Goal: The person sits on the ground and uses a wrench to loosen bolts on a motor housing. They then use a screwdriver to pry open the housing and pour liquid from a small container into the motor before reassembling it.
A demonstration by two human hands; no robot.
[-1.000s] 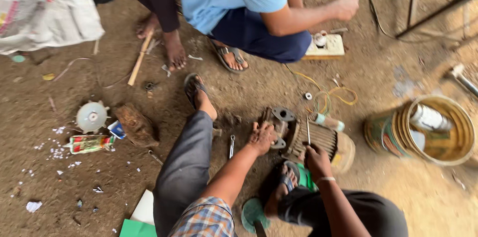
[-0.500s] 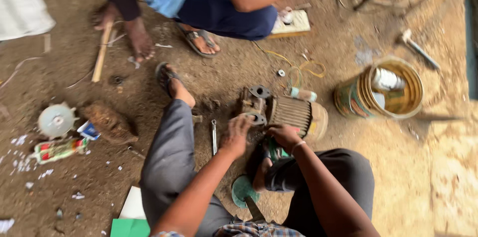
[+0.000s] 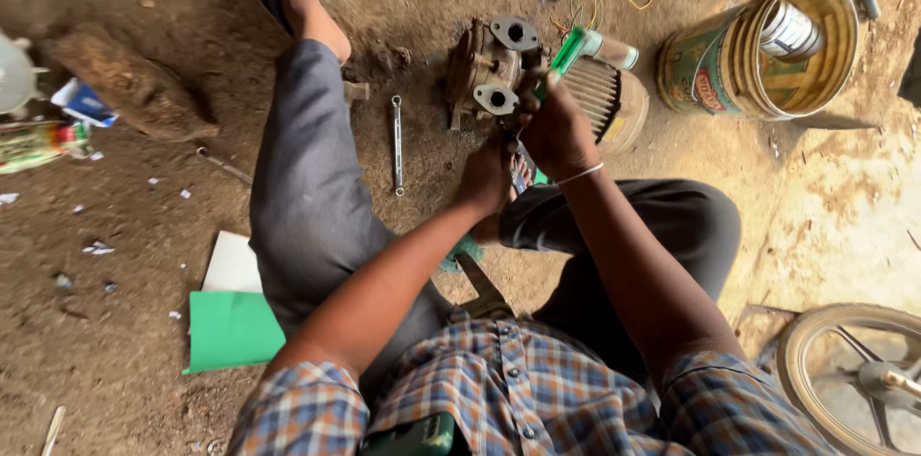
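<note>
Both hands meet over the dirt floor (image 3: 144, 255), just in front of the person's knees. The right hand (image 3: 556, 130) is closed around a green-handled screwdriver (image 3: 566, 51), whose handle sticks up past the knuckles toward the far side. The left hand (image 3: 486, 178) is curled just below and to the left of the right, its fingers bent toward the same spot; what it grips, if anything, I cannot tell.

Directly beyond the hands lies a rusty cast-metal engine part (image 3: 499, 72) with cooling fins (image 3: 600, 96) on its right half. It looks heavy and rigid, gritty rather than slippery, and not fragile apart from the thin fins. I judge the best hold to be on the solid flanged body at the left, not the fins.

Counted: one engine part, showing two oval flanges with holes; one screwdriver; one slim spanner (image 3: 397, 144) on the ground to the left of the left hand; one large open tin can (image 3: 758, 53) lying on its side, well to the right of the right hand; one small cylinder (image 3: 614, 51) just beyond the fins; and one spoked wheel (image 3: 854, 379) near the person's right elbow.
</note>
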